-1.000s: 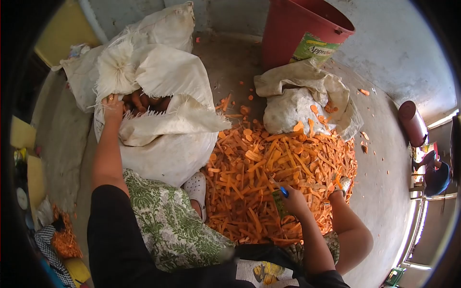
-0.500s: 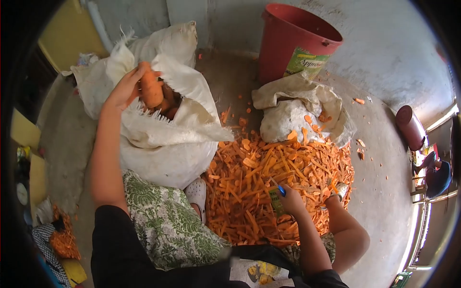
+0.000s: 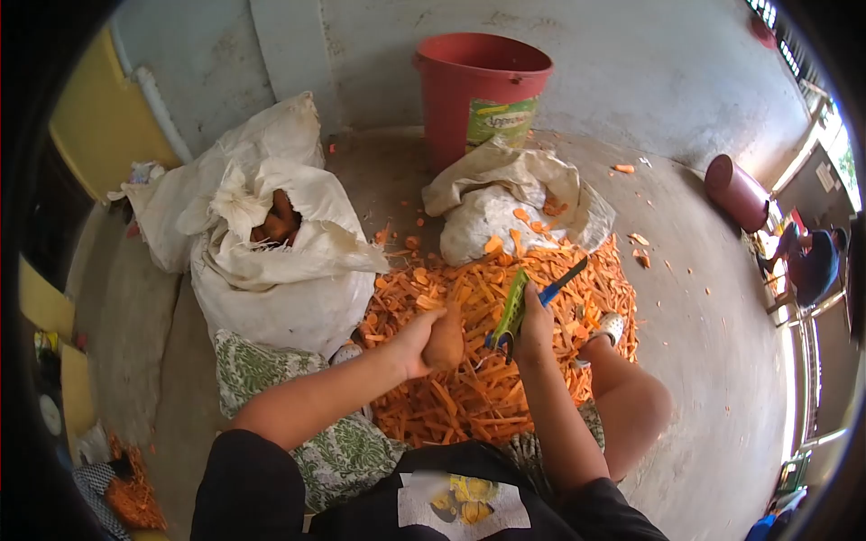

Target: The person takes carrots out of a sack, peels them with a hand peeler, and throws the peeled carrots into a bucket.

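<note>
My left hand [image 3: 413, 344] is closed around a whole carrot [image 3: 446, 338], tilted upright above the pile of cut carrot pieces [image 3: 487, 401]. To its right, my right hand [image 3: 537, 332] grips two tools at once. One is a flat green peeler [image 3: 513, 305] with a blue part at its lower end. The other is a blue-handled knife [image 3: 566, 279] whose dark blade points up and to the right. A gap separates the carrot from both tools. More whole carrots [image 3: 280, 222] show in the mouth of a white woven sack [image 3: 284, 302] on the left.
Behind the pile lies a crumpled whitish sack [image 3: 478, 230] with carrot slices on it. A red bucket [image 3: 442, 104] stands by the wall. A dark red container [image 3: 735, 194] lies tipped on the right, near a seated person [image 3: 812, 261]. Carrot scraps dot the concrete floor [image 3: 713, 361].
My left hand has brought the carrot from the sack's mouth down and right, over the pile. My right hand has risen, lifting the peeler and knife. The view has shifted.
</note>
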A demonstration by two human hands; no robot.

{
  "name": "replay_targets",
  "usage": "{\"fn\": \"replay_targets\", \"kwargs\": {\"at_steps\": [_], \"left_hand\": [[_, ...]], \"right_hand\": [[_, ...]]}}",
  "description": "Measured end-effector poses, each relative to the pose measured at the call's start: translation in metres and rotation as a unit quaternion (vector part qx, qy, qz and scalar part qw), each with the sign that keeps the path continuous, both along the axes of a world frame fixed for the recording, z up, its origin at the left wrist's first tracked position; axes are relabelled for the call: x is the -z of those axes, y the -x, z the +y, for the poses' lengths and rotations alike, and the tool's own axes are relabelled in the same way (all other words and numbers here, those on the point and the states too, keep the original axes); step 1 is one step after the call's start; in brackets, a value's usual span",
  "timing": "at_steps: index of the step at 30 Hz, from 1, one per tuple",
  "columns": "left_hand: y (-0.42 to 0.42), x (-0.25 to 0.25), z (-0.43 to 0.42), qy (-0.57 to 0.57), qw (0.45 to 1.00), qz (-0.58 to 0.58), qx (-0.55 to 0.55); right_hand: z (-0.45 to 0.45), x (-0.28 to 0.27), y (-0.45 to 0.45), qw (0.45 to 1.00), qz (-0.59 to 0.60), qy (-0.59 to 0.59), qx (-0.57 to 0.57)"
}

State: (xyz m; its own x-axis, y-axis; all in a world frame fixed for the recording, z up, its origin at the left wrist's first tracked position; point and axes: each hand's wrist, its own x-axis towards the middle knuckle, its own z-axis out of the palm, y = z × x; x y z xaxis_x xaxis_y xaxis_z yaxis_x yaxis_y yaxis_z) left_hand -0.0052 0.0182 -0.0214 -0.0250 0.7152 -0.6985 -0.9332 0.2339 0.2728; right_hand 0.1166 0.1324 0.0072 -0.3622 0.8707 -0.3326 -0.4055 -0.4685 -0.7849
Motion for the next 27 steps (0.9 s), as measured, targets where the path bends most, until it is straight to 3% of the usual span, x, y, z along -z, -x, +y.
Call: {"fn": "replay_targets", "kwargs": {"at_steps": [5, 7, 11, 14, 16, 23, 25, 27], "left_hand": [[-0.044, 0.003, -0.015, -0.042, 0.998, -0.015, 0.036], [-0.05, 0.009, -0.016, -0.106, 0.992, -0.044, 0.044], [-0.062, 0.013, -0.014, -0.089, 0.995, -0.036, 0.036], [-0.066, 0.018, -0.011, -0.129, 0.989, -0.054, 0.052], [-0.073, 0.003, -0.007, -0.072, 0.995, -0.062, 0.01], [-0.076, 0.01, -0.005, -0.083, 0.995, -0.03, 0.038], [-0.073, 0.016, -0.007, -0.063, 0.98, 0.075, 0.175], [-0.08, 0.003, -0.014, -0.057, 0.978, 0.079, 0.186]], "right_hand": [[-0.017, -0.001, -0.017, 0.996, -0.069, -0.059, -0.011], [-0.016, 0.013, -0.019, 0.978, -0.141, -0.152, -0.001], [-0.035, -0.005, -0.022, 0.986, -0.135, -0.094, -0.018], [-0.043, 0.006, -0.023, 0.953, -0.213, -0.215, -0.007], [-0.046, 0.004, -0.025, 0.913, -0.264, -0.31, 0.019], [-0.029, 0.016, -0.031, 0.858, -0.402, -0.319, -0.012], [0.0, 0.037, -0.031, 0.869, -0.412, -0.268, 0.058], [0.05, 0.063, -0.05, 0.851, -0.435, -0.25, 0.155]]}}
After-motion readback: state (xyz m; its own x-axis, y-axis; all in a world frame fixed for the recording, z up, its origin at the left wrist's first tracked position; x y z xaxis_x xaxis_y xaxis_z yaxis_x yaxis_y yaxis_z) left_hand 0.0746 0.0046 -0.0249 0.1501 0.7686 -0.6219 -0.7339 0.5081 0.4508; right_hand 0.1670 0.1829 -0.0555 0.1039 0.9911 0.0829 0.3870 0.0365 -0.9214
